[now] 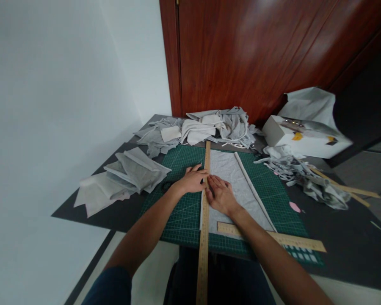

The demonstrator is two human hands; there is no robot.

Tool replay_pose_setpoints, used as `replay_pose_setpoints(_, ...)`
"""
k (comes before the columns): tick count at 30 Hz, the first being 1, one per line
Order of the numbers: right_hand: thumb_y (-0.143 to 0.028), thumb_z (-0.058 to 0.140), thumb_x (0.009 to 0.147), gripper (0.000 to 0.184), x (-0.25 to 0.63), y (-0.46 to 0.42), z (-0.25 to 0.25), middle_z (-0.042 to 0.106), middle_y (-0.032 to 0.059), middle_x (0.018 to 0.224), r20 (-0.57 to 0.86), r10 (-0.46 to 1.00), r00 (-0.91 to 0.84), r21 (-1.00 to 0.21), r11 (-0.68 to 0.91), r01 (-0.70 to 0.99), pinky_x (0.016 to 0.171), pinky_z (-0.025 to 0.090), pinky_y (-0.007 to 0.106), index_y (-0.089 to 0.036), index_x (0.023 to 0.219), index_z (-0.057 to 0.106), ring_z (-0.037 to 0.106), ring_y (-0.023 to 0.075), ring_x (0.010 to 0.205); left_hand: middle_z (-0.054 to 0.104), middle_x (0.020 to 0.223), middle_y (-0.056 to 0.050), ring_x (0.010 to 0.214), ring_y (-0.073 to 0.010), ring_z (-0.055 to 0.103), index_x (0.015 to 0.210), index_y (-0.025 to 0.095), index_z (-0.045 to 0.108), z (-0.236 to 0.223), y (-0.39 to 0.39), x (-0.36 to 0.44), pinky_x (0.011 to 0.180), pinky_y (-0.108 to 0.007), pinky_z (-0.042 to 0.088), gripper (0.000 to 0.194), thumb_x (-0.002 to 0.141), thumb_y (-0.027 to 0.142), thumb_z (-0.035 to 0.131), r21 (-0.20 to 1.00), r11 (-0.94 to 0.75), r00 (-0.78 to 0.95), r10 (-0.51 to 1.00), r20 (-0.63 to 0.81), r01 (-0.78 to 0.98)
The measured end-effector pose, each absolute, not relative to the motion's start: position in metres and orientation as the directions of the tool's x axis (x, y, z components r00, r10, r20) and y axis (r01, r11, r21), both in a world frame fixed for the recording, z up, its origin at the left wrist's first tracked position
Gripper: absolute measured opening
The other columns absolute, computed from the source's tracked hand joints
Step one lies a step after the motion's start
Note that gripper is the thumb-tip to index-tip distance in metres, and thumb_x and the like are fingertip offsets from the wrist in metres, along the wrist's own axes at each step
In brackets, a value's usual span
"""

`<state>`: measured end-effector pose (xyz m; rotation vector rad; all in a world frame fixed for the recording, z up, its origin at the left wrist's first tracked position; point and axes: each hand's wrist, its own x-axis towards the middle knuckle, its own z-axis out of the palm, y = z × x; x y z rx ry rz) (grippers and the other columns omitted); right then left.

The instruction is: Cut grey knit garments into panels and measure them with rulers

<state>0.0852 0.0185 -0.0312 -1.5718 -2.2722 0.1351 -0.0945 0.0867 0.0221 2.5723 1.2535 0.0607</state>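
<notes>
A long wooden ruler [204, 228] lies lengthwise over the left edge of a light grey fabric sheet [225, 169], its near end reaching past the table edge. My left hand [193, 180] rests across the ruler with fingers spread; a small dark spot by its fingertips is too small to name. Just to the right, my right hand [221, 194] lies flat, fingers stretched over the ruler and fabric. A narrow rolled strip [252, 188] runs along the fabric's right side. Beneath my right forearm, a shorter wooden ruler [300, 241] crosses the fabric's near end. All this sits on a green cutting mat [180, 212].
Folded grey fabric pieces [139, 167] lie at left. Fabric scraps [203, 127] are heaped along the back. A white box [305, 137] stands back right, near more scraps [317, 186], crossed wooden sticks [352, 189] and a pink piece [294, 206]. A wall [130, 55] borders the left.
</notes>
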Motion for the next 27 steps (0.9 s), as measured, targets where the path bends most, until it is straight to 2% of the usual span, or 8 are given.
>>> replay_pose_setpoints(5, -0.038, 0.040, 0.107, 0.058, 0.087, 0.018, -0.030, 0.052, 0.0191, 0.162, 0.232, 0.925, -0.300, -0.286, 0.360, 0.888, 0.119, 0.031, 0.051, -0.011, 0.156, 0.053, 0.044, 0.0311, 0.151, 0.044, 0.170, -0.001, 0.164, -0.0348, 0.020, 0.153, 0.034, 0.057, 0.024, 0.090, -0.102, 0.128, -0.062, 0.021, 0.057, 0.096, 0.040, 0.059, 0.273, -0.608, 0.654, 0.746, -0.128, 0.746)
replay_pose_setpoints(11, -0.038, 0.039, 0.106, 0.059, 0.090, 0.018, -0.028, 0.051, 0.0194, 0.163, 0.228, 0.925, -0.304, -0.289, 0.363, 0.886, 0.119, 0.030, 0.051, -0.008, 0.156, 0.052, 0.043, 0.0310, 0.152, 0.037, 0.174, -0.005, 0.165, -0.0381, 0.013, 0.159, 0.031, 0.051, 0.024, 0.091, -0.108, 0.130, -0.061, 0.013, 0.075, 0.089, 0.051, 0.069, 0.267, -0.638, 0.687, 0.707, -0.168, 0.722)
replay_pose_setpoints(20, -0.037, 0.038, 0.106, 0.061, 0.091, 0.018, -0.026, 0.049, 0.0188, 0.164, 0.211, 0.928, -0.306, -0.288, 0.358, 0.888, 0.118, 0.030, 0.052, -0.009, 0.158, 0.051, 0.042, 0.0328, 0.152, 0.029, 0.177, -0.008, 0.166, -0.0393, 0.006, 0.164, 0.029, 0.042, 0.021, 0.091, -0.110, 0.132, -0.058, 0.008, 0.092, 0.082, 0.055, 0.076, 0.247, -0.657, 0.702, 0.680, -0.212, 0.712)
replay_pose_setpoints(27, -0.038, 0.038, 0.106, 0.060, 0.093, 0.019, -0.028, 0.049, 0.0192, 0.165, 0.215, 0.926, -0.312, -0.277, 0.364, 0.889, 0.119, 0.029, 0.053, -0.009, 0.157, 0.050, 0.040, 0.0341, 0.152, 0.023, 0.179, -0.008, 0.166, -0.0391, 0.004, 0.167, 0.028, 0.035, 0.018, 0.088, -0.109, 0.133, -0.058, 0.006, 0.100, 0.079, 0.050, 0.077, 0.260, -0.651, 0.700, 0.680, -0.218, 0.713)
